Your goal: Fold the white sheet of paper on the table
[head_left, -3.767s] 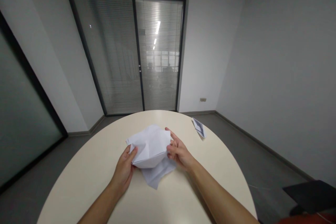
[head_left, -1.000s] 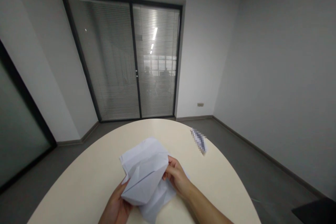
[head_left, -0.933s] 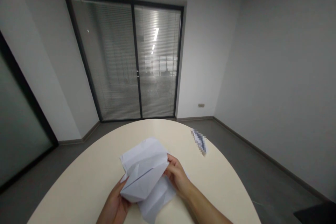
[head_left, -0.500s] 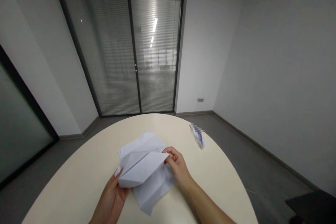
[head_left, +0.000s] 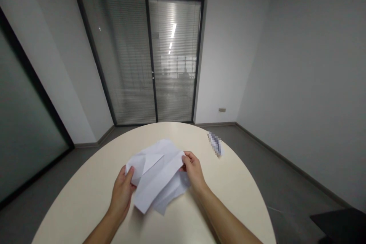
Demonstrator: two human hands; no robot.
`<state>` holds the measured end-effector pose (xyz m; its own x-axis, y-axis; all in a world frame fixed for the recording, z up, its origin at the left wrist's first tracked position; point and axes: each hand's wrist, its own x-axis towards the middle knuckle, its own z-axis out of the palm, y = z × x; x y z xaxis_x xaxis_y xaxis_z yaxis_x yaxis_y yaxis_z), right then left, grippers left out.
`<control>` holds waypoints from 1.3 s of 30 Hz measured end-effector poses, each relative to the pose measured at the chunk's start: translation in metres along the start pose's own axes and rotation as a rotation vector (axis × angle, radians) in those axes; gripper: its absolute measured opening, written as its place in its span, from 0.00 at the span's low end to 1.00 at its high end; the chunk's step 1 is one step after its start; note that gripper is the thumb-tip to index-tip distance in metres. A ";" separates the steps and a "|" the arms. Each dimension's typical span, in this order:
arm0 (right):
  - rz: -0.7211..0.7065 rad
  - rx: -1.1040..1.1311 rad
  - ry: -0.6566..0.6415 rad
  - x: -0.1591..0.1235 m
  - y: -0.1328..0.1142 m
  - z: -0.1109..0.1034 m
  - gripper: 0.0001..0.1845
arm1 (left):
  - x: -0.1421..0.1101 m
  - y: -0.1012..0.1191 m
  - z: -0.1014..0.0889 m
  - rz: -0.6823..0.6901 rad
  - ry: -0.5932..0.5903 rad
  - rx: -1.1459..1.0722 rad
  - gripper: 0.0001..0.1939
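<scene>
Plainly, both hands are working a creased, partly folded sheet of white paper (head_left: 156, 177) just above the round cream-coloured surface (head_left: 85, 190), with the sheet's lower corner drooping down to it, probably so the surface can back the folds while the upper flaps stay free to be turned. The left hand (head_left: 122, 192) is pinching the sheet's left edge, thumb on top and the other fingers (head_left: 129, 173) curling behind the paper, which seems to be steadying that side. The right hand (head_left: 193, 169) is gripping the upper right corner, its fingers closed over the edge as though drawing the long diagonal flap taut. So the paper is stretching between the two hands, its middle lying clear of any finger and only its two side edges being held. Farther off, near the surface's far right rim, a small blurred object (head_left: 215, 144) is lying well apart from both hands.
</scene>
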<state>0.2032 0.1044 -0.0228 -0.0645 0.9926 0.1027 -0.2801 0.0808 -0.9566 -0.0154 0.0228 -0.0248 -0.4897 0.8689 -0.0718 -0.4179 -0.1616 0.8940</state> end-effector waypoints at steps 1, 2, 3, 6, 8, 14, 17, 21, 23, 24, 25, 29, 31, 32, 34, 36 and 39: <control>0.021 0.001 -0.023 -0.002 -0.001 0.002 0.21 | -0.001 0.001 0.001 0.004 0.002 0.019 0.16; 0.036 0.001 -0.045 -0.003 -0.002 0.004 0.23 | -0.002 0.003 0.002 0.005 0.001 0.034 0.16; 0.047 -0.001 -0.063 -0.004 -0.002 0.007 0.26 | -0.002 0.004 0.003 0.006 -0.001 0.040 0.17; 0.054 -0.008 -0.075 -0.002 0.001 0.011 0.29 | -0.001 0.003 0.002 0.001 -0.022 0.021 0.21; 0.036 -0.028 -0.064 0.001 0.004 0.010 0.29 | 0.003 -0.002 -0.002 -0.008 -0.022 0.030 0.22; -0.014 -0.087 -0.054 0.007 0.009 0.003 0.25 | 0.016 -0.021 -0.018 -0.050 -0.040 0.078 0.24; -0.025 -0.090 -0.054 0.008 0.006 0.002 0.23 | 0.017 -0.022 -0.019 -0.057 -0.052 0.083 0.26; -0.030 -0.085 -0.072 0.007 0.003 0.002 0.25 | 0.013 -0.018 -0.016 -0.036 -0.047 0.107 0.26; -0.022 -0.073 -0.086 0.006 0.004 0.002 0.24 | 0.012 -0.017 -0.015 -0.037 -0.054 0.111 0.26; -0.013 -0.064 -0.090 0.006 0.004 0.002 0.24 | 0.011 -0.017 -0.015 -0.038 -0.060 0.108 0.26; 0.000 -0.052 -0.093 0.005 0.004 0.002 0.24 | 0.011 -0.017 -0.015 -0.038 -0.064 0.102 0.26; 0.026 -0.007 -0.069 0.006 0.002 0.001 0.24 | 0.010 -0.016 -0.014 -0.009 -0.045 0.100 0.26; 0.000 -0.017 -0.036 0.008 -0.001 -0.002 0.27 | 0.010 -0.015 -0.013 0.032 -0.025 0.123 0.27; -0.017 -0.035 -0.020 0.008 -0.004 -0.004 0.29 | 0.010 -0.014 -0.013 0.054 -0.015 0.135 0.27; -0.041 -0.090 0.000 0.010 -0.008 -0.008 0.30 | 0.009 -0.011 -0.012 0.087 0.006 0.147 0.26; -0.055 -0.146 -0.003 0.010 -0.010 -0.013 0.28 | 0.009 -0.009 -0.012 0.099 0.029 0.143 0.26; -0.096 -0.217 -0.052 0.010 -0.008 -0.021 0.24 | 0.009 -0.007 -0.012 0.111 0.050 0.120 0.25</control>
<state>0.2251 0.1158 -0.0201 -0.0983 0.9738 0.2050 -0.0758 0.1981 -0.9772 -0.0258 0.0265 -0.0370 -0.5663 0.8241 0.0110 -0.2662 -0.1955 0.9439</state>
